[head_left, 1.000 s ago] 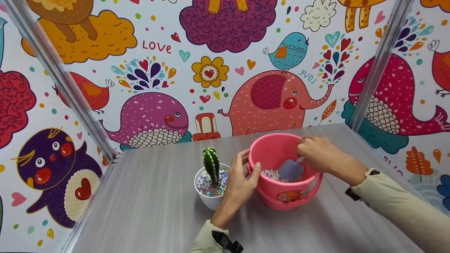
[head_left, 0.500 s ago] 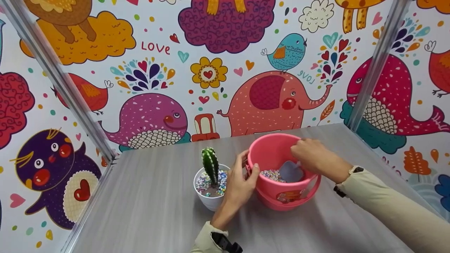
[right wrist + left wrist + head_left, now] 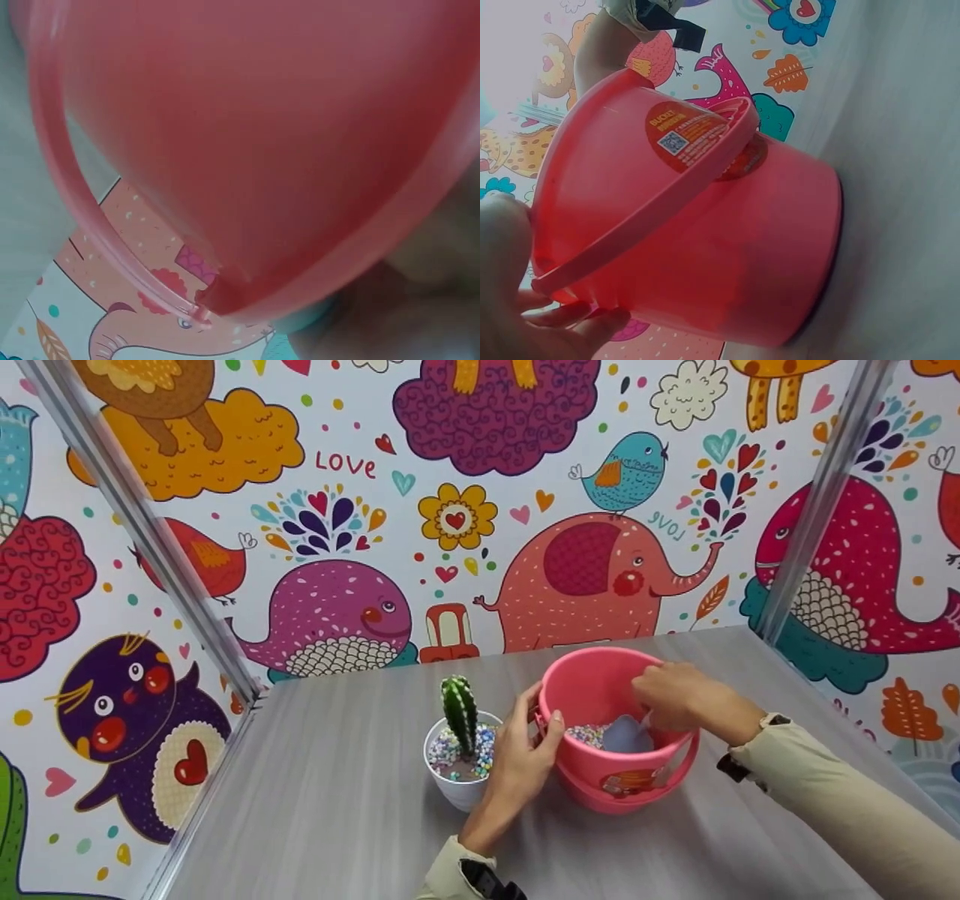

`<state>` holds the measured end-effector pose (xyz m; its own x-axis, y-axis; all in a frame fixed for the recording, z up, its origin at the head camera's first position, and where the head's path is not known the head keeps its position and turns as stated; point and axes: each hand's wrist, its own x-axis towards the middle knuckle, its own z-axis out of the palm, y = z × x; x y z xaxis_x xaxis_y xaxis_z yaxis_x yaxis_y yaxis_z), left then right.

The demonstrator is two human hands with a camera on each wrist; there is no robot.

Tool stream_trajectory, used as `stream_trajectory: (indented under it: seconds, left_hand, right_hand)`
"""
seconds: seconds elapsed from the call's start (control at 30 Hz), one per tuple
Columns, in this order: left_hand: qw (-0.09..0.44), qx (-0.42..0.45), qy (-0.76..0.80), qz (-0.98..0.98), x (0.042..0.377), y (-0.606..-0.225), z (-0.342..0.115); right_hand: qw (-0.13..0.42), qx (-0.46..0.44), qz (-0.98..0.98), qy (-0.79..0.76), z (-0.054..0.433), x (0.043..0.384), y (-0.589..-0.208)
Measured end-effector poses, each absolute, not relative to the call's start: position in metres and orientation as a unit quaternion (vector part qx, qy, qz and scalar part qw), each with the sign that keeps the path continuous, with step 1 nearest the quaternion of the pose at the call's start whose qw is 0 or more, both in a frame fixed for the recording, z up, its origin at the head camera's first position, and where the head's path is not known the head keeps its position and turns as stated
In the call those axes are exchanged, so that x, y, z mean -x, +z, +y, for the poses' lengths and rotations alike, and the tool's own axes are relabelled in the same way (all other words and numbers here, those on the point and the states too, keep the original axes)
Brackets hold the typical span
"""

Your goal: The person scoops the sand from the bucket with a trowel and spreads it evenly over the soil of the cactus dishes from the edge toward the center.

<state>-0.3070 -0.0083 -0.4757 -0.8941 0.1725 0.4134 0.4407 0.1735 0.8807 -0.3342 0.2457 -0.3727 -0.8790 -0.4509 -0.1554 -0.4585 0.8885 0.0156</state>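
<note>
My left hand [image 3: 521, 761] steadies a pink plastic bucket [image 3: 589, 780], with the thumb at the rim and the fingers along the outside; the left wrist view shows the fingers [image 3: 592, 330] against its wall. Over the bucket's right rim my right hand [image 3: 679, 697] grips a grey-blue toy shovel [image 3: 628, 737], its blade low inside the bucket. Small pastel beads [image 3: 585, 733] lie at the bottom beside the blade. Left of my left hand stands a white pot [image 3: 457, 791] holding a green cactus [image 3: 459, 716], with similar beads around its base. The shovel's handle is mostly hidden by my hand.
The bucket's pink carrying handle [image 3: 660, 202] hangs down along its side. Everything stands on a grey wood-grain table [image 3: 322, 780]. Cartoon-printed panels [image 3: 360, 510] with metal posts [image 3: 810, 525] rise behind and at both sides.
The shovel blade has gone lower into the bucket and turned against the beads, as my right hand shifted slightly. The left hand keeps its hold, and the head view has swung slightly.
</note>
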Motion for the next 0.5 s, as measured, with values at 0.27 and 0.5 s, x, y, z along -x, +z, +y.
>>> stream_trajectory:
  seconds: [0.27, 0.5]
  left_hand:
    - [0.106, 0.206, -0.606, -0.761, 0.3059, -0.4749, -0.0083]
    - [0.105, 0.205, -0.601, -0.765, 0.3061, -0.4754, -0.0084]
  right_hand:
    - [0.140, 0.231, 0.963, -0.015, 0.2501, 0.3375, -0.3716]
    - [0.155, 0.247, 0.956, -0.022, 0.2543, 0.3407, -0.3738]
